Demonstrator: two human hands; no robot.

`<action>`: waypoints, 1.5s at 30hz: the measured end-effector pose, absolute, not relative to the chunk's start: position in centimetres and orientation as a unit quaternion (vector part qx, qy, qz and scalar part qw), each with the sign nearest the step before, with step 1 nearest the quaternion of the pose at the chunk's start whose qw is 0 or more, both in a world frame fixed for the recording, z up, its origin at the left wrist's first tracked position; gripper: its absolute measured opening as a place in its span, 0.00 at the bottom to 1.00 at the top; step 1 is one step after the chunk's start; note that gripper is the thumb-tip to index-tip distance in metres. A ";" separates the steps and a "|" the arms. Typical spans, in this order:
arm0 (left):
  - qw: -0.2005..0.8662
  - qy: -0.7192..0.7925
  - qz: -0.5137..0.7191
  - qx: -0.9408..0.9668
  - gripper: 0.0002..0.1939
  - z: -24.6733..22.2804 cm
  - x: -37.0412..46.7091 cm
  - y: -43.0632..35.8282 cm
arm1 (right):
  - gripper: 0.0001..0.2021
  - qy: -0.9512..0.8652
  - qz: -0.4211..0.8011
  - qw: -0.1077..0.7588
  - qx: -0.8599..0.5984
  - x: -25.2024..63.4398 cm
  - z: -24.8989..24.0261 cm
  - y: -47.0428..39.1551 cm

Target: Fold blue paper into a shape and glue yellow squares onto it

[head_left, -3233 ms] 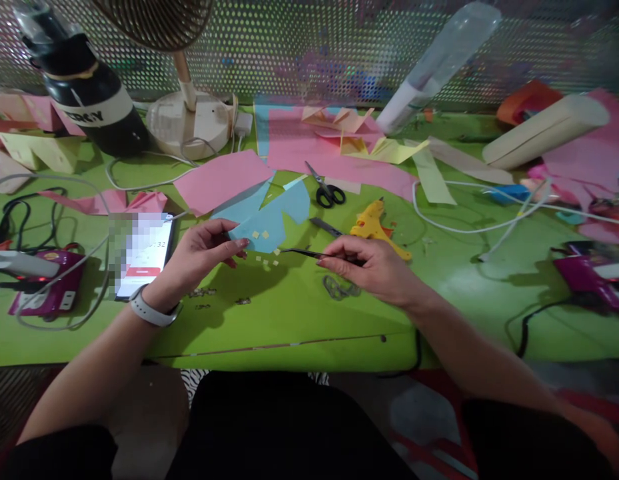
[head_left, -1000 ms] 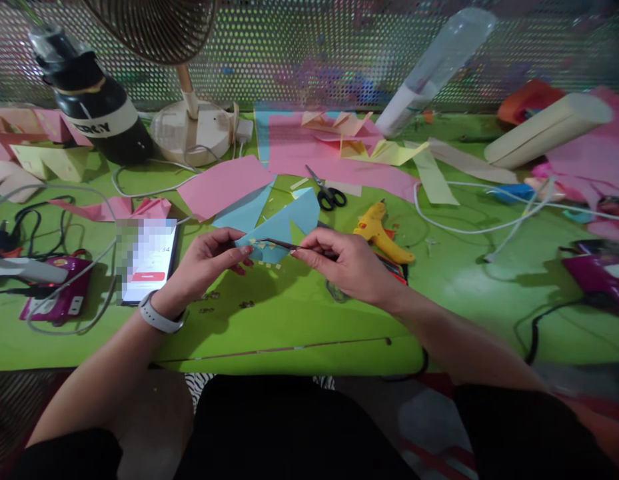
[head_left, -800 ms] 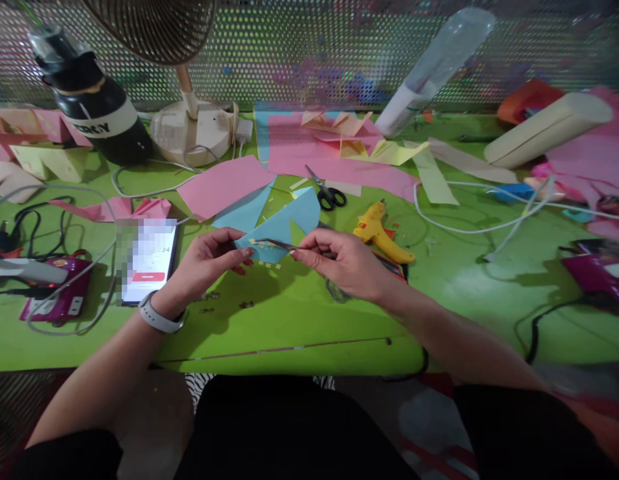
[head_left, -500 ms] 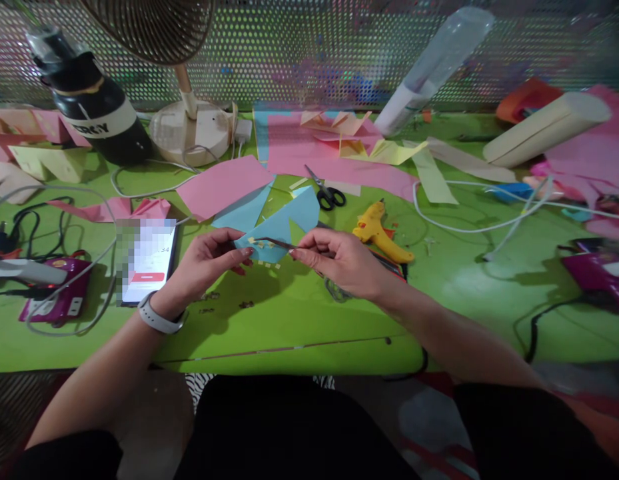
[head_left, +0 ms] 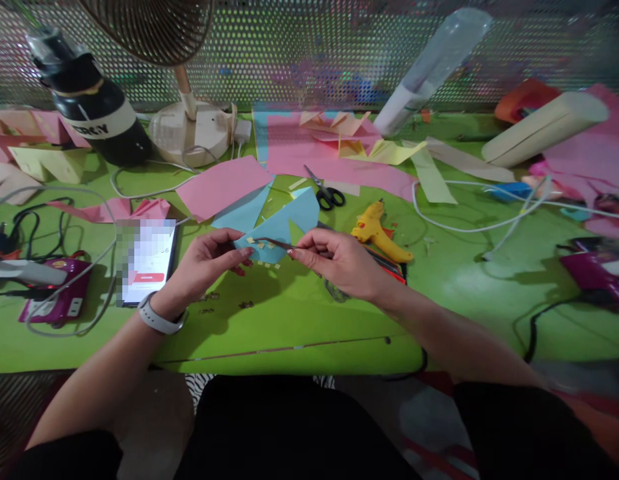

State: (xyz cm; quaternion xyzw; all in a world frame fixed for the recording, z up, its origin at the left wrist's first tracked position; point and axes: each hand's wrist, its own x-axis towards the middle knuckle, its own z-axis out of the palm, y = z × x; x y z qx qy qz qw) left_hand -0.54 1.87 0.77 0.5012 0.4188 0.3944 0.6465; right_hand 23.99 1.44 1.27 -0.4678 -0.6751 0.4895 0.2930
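Note:
Between my two hands is a piece of blue paper (head_left: pixel 302 210) with several small pale yellow bits on its lower left part. My left hand (head_left: pixel 214 261) pinches the paper's left end between thumb and fingers. Thin dark tweezers (head_left: pixel 274 241) are held in my right hand (head_left: pixel 339 260), their tips pointing left over the yellow bits. Whether the tips grip a bit is too small to tell. Several small metallic pieces (head_left: pixel 246 305) lie on the green table (head_left: pixel 309 333) below my hands.
Black scissors (head_left: pixel 330 198) and a yellow glue gun (head_left: pixel 382 233) lie beyond my right hand. A phone (head_left: pixel 148 263) is by my left wrist. Pink paper (head_left: pixel 224 187), a fan base (head_left: pixel 189 133), a black bottle (head_left: pixel 99 120) and white cables stand or lie farther back.

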 end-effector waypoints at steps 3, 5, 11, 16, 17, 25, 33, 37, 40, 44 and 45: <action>0.648 0.411 0.400 0.501 0.08 0.7 -0.6 1.9 | 0.15 -0.675 0.489 0.294 -0.467 23.9 1.4 1.4; 0.647 0.411 0.401 0.501 0.07 0.6 -0.6 2.0 | 0.15 -0.677 0.486 0.295 -0.468 23.8 1.4 1.4; 0.647 0.410 0.398 0.505 0.06 0.5 -0.6 2.0 | 0.15 -0.684 0.471 0.295 -0.472 23.8 1.3 1.3; 0.643 0.413 0.398 0.508 0.06 0.6 -0.6 1.9 | 0.15 -0.691 0.461 0.294 -0.474 23.8 1.3 1.2; 0.643 0.414 0.398 0.507 0.06 0.6 -0.6 1.9 | 0.14 -0.691 0.458 0.293 -0.475 23.8 1.3 1.2; 0.645 0.414 0.391 0.509 0.06 0.8 -0.6 1.9 | 0.15 -0.697 0.447 0.298 -0.475 23.8 1.4 1.1; 0.644 0.416 0.387 0.512 0.06 0.7 -0.5 1.9 | 0.14 -0.711 0.418 0.289 -0.486 23.9 1.6 1.1; 0.646 0.418 0.388 0.508 0.07 0.8 -0.6 2.0 | 0.14 -0.716 0.411 0.288 -0.486 23.8 1.7 1.0; 0.643 0.421 0.385 0.510 0.08 0.9 -0.5 2.0 | 0.14 -0.713 0.414 0.291 -0.486 23.8 1.7 0.9; 0.635 0.432 0.387 0.510 0.10 0.9 -0.4 2.0 | 0.14 -0.709 0.419 0.292 -0.486 23.8 1.8 0.9; 0.633 0.435 0.386 0.512 0.10 0.9 -0.4 2.0 | 0.14 -0.709 0.420 0.291 -0.486 23.8 1.8 0.9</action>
